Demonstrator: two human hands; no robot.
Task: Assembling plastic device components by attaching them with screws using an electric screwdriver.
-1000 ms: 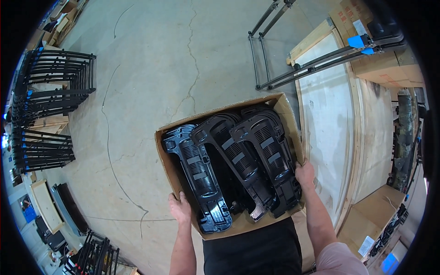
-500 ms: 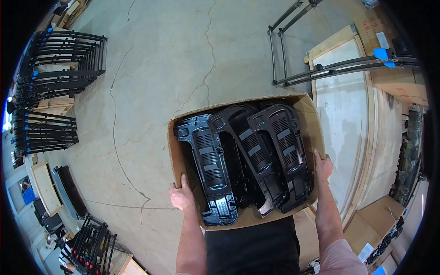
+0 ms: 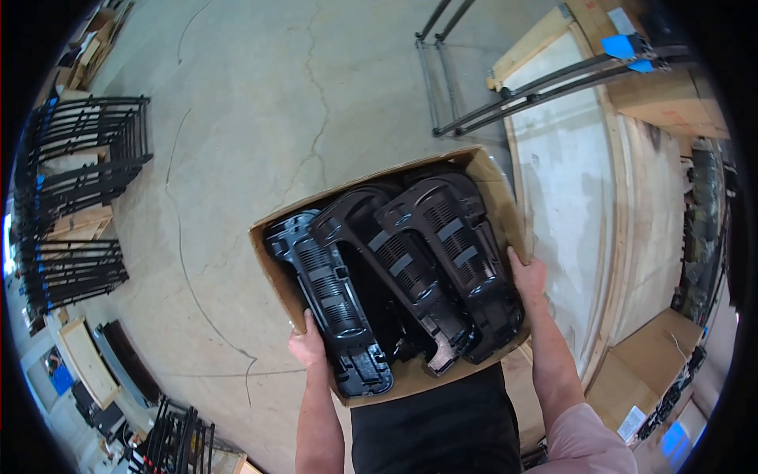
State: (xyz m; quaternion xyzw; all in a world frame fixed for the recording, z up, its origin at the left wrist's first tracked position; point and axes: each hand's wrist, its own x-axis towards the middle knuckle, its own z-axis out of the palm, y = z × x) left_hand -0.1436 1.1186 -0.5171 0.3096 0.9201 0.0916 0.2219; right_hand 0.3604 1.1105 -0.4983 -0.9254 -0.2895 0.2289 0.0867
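Box (image 3: 515, 225), left hand (image 3: 308, 347) and right hand (image 3: 530, 280) have swung leftward in view since half a second ago, and the room with them, suggesting a turn of the head more than a shift of the load. Nearest, dark trousers (image 3: 430, 426) show at the box's lower edge; whether the two touch cannot be told. Each hand is clamped on a side wall of the box, left on left and right on right, some fingers hidden; the hands are well apart, the load between them. Inside, black parts (image 3: 395, 254) lie lengthwise with slotted faces up, the right pair overlapping; how many are stacked beneath cannot be told. Loading and lifting look done: the box is well filled, open-topped and apparently held clear of the floor (image 3: 237, 158). It is not yet set down, which seems the step left; the view does not tell where. Farther right, a metal frame (image 3: 537, 88) with blue tape (image 3: 618, 46) crosses in front of a pale panel (image 3: 564, 166) edged in wood, while an open carton (image 3: 643, 363) sits at lower right. Across the floor, black racks (image 3: 91, 170) stand at far left.
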